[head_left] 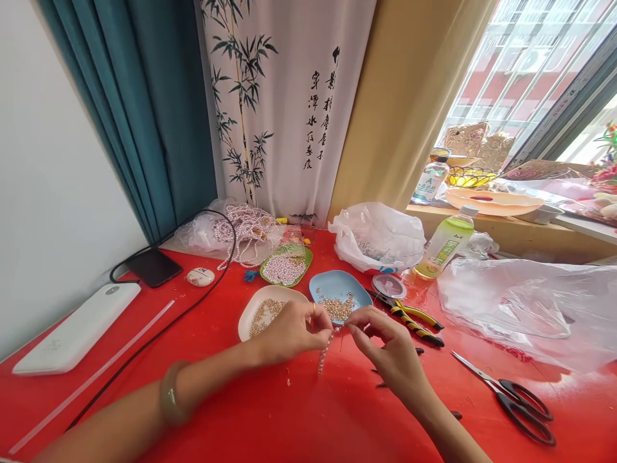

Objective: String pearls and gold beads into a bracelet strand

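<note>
Red tabletop (pixel 270 411), glossy. Just beyond left hand (pixel 294 331): cream dish (pixel 245 316); farther out, green dish (pixel 307 258). Blue dish (pixel 332 281) beyond the gap toward right hand (pixel 385 341). Right of that hand: black-and-yellow pliers (pixel 399 310); farther right, scissors (pixel 502 389). Well left of left hand: dark phone (pixel 153 267), white flat device (pixel 77 331).

The surface (pixel 270 418) is coloured red. The bead strand (pixel 324 357) is seen in pale pinkish white. Gold is shown by the beads in the cream dish (pixel 244 316) and blue dish (pixel 332 281), pale pink by those in the green dish (pixel 309 259). The pliers (pixel 417 330) are banded yellow and black at the handles. The whitish curtain (pixel 289 128) is patterned with dark bamboo and black characters, flanked by teal (pixel 144 116) and tan drapes (pixel 409 96).
</note>
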Demonstrator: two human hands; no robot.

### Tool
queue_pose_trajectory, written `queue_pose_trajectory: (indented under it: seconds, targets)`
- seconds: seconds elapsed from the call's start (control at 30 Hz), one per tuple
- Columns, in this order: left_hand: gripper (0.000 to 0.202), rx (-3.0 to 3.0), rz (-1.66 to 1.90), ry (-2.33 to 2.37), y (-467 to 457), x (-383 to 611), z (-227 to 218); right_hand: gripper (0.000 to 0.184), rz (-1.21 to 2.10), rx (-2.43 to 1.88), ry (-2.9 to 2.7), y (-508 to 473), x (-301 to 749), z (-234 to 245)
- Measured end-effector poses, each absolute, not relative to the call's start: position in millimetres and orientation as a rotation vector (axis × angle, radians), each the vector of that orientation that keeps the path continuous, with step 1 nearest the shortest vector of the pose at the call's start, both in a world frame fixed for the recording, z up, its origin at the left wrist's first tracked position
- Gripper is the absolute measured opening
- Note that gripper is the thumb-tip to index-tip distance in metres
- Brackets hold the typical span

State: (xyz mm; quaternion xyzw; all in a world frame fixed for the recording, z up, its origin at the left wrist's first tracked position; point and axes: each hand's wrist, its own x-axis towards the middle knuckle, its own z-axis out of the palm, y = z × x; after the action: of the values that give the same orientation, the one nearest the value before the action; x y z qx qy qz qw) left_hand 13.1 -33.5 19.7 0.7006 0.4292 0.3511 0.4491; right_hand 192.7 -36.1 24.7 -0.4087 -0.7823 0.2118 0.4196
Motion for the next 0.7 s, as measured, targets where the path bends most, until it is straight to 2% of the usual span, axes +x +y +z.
queue_pose_trajectory:
  seconds: [0.17, 0.3, 0.53, 0.7]
  targets:
    - [0.006, 2.016, 0.903, 1.187, -33.3, 11.7, 19.6, 0.024, -0.225, -0.901, -2.108, -35.6, 196.6, 17.9]
    - [0.006, 2.12, 0.923, 1.223, -34.4, 12.2, 20.2, 0.017, -0.593, -0.791, -2.221, -34.6, 198.5, 17.7]
    - [0.007, 2.184, 0.955, 1.192, -33.8, 13.0, 21.4, 0.017, -0.67, -0.704, -2.23, -33.2, 199.3, 19.0]
    - [0.009, 2.24, 0.96, 1.137, -32.9, 12.1, 21.4, 0.018, -0.351, -0.772, -2.066, -34.9, 195.3, 18.2]
